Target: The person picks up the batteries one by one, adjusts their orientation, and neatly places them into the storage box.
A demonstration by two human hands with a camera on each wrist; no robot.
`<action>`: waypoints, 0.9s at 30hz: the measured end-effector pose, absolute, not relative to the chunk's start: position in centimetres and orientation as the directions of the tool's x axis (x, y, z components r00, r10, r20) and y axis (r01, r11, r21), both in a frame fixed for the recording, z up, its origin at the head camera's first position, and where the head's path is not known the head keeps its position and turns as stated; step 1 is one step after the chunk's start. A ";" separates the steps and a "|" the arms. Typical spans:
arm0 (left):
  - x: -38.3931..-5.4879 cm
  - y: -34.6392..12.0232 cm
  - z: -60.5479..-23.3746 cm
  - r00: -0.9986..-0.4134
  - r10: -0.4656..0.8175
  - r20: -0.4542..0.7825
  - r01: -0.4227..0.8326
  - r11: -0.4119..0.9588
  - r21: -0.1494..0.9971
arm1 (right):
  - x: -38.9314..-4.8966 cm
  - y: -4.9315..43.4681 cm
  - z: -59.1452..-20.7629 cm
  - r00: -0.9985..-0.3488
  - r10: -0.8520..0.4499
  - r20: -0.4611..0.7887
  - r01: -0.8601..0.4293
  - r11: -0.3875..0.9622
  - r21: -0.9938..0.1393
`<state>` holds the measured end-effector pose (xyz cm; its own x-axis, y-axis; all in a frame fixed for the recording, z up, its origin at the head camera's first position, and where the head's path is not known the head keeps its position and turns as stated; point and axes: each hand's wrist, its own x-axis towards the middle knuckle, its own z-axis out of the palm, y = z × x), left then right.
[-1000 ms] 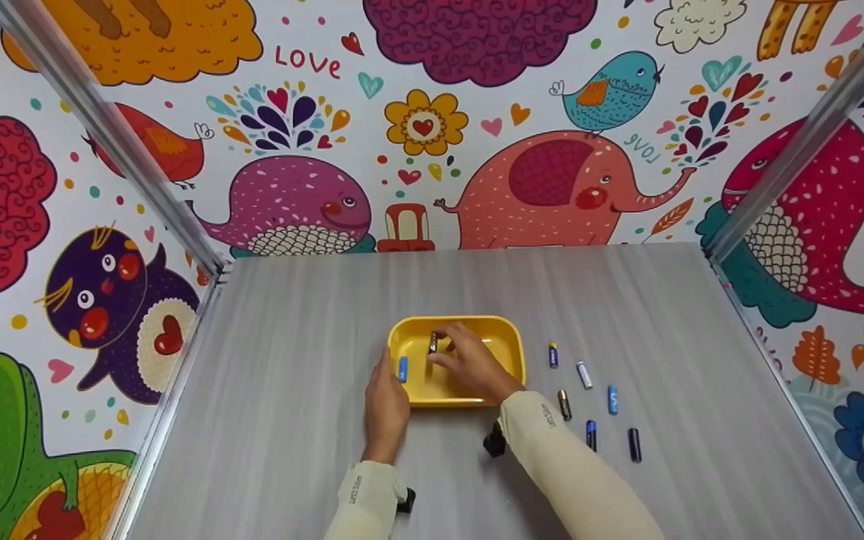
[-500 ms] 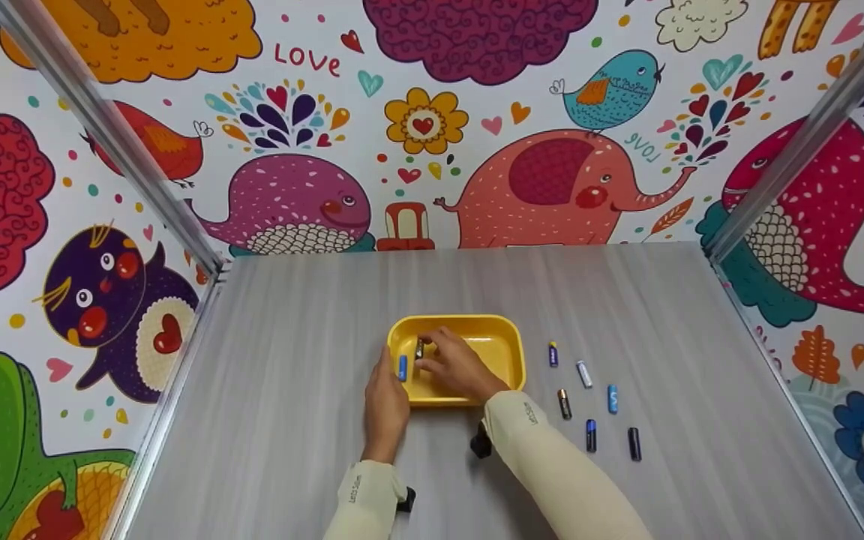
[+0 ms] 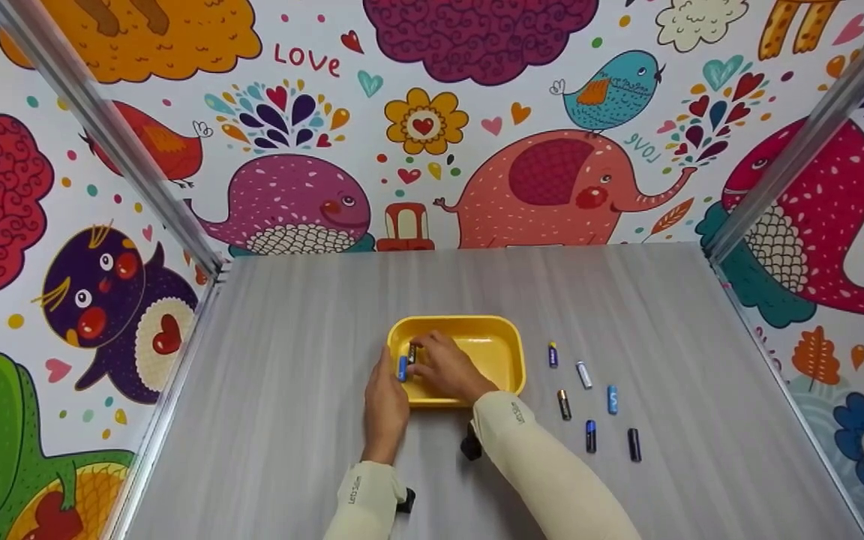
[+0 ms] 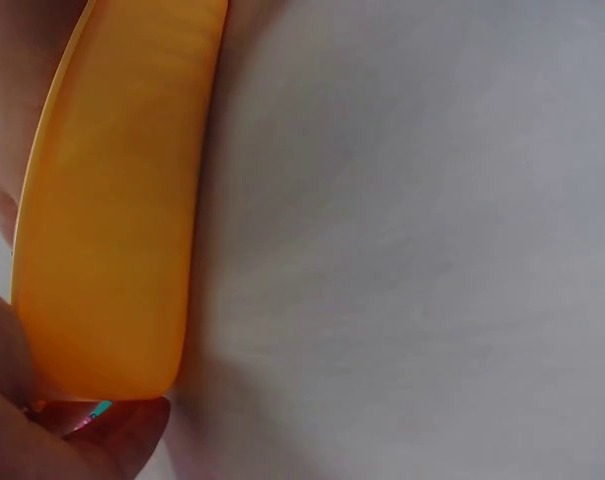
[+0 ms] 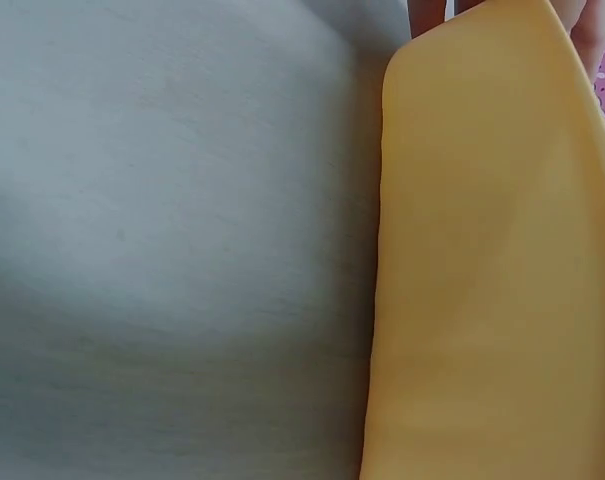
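Observation:
A yellow tray (image 3: 511,334) sits on the table. My left hand (image 3: 385,401) holds its left end, and in the left wrist view the left fingers (image 4: 112,445) wrap its corner. My right hand (image 3: 448,367) reaches into the tray over its front wall. Between thumb and fingertips it pinches a dark battery (image 3: 412,352), held lengthwise beside a blue battery (image 3: 402,368) that lies near the left wall. The right wrist view shows only the tray's outer wall (image 5: 492,250) and part of the left hand; the pinched battery is hidden there.
To the right of the tray lie several loose batteries, among them a purple one with a yellow end (image 3: 553,355), a white one (image 3: 584,374), a light blue one (image 3: 612,400) and a black one (image 3: 634,445). Patterned walls (image 3: 312,195) border the table (image 3: 282,360).
My right hand has moved left inside the tray with the dark battery, bringing it close alongside the blue one. My left hand and the tray have stayed in place.

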<state>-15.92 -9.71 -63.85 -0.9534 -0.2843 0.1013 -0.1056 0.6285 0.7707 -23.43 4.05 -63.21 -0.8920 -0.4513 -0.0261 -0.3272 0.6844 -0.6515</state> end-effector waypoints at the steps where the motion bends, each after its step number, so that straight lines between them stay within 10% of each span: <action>1: -15.9 -9.7 -63.8 -0.953 -0.285 0.102 -0.105 0.628 0.771 | -23.4 4.0 -63.3 -0.891 -0.453 -0.022 -0.332 0.684 -0.649; 27: -16.0 -9.6 -64.0 -0.947 -0.290 0.136 -0.083 0.635 0.768 | -23.7 3.8 -64.2 -0.886 -0.463 0.010 -0.382 0.717 -0.583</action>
